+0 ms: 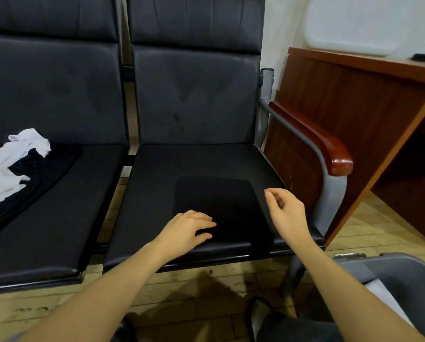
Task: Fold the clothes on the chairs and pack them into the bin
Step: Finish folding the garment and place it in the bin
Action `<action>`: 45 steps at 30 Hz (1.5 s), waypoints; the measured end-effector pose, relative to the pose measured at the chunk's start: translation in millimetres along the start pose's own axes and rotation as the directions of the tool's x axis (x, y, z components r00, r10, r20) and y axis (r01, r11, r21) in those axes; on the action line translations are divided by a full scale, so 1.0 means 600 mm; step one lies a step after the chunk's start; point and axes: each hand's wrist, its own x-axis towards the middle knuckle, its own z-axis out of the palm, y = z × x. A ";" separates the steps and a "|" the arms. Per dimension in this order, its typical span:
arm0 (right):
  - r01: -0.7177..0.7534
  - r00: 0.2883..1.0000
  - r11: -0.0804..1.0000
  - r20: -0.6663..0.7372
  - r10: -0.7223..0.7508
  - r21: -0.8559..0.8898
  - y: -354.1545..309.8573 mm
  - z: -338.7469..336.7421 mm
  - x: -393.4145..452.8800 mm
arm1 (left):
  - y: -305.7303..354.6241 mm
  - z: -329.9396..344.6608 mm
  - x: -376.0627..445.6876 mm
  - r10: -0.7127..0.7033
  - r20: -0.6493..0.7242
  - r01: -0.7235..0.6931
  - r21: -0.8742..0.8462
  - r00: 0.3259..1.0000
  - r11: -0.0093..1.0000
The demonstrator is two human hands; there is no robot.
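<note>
Under left hand fingers, folded black garment, right hand just beside

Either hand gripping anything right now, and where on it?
Nothing is gripped. The left hand rests flat on the folded black garment; the right hand hovers loosely curled, empty.

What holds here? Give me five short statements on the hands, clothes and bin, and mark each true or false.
1. The left hand rests on the folded black garment. True.
2. The right hand grips the white garment. False: it holds nothing, hovering by the folded garment's right edge.
3. The white garment lies unfolded on the left chair seat. True.
4. The folded black garment is already in the bin. False: it lies on the right chair seat; the grey bin is at lower right.
5. A wooden desk stands right of the chairs. True.
</note>
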 end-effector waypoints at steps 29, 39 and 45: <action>0.124 0.923 0.957 0.385 -0.015 -0.261 0.030 0.034 -0.026 | -0.004 0.007 -0.006 -0.166 -0.218 0.165 -0.024 0.962 0.986; 0.010 0.980 1.000 0.196 -0.016 0.028 0.035 0.022 -0.026 | -0.002 0.000 -0.004 -0.264 -0.305 0.146 -0.360 0.915 0.922; 0.488 0.870 0.842 0.211 -0.446 -0.229 0.045 0.001 -0.034 | -0.014 -0.018 -0.018 -0.195 -0.353 0.063 -0.353 0.915 0.933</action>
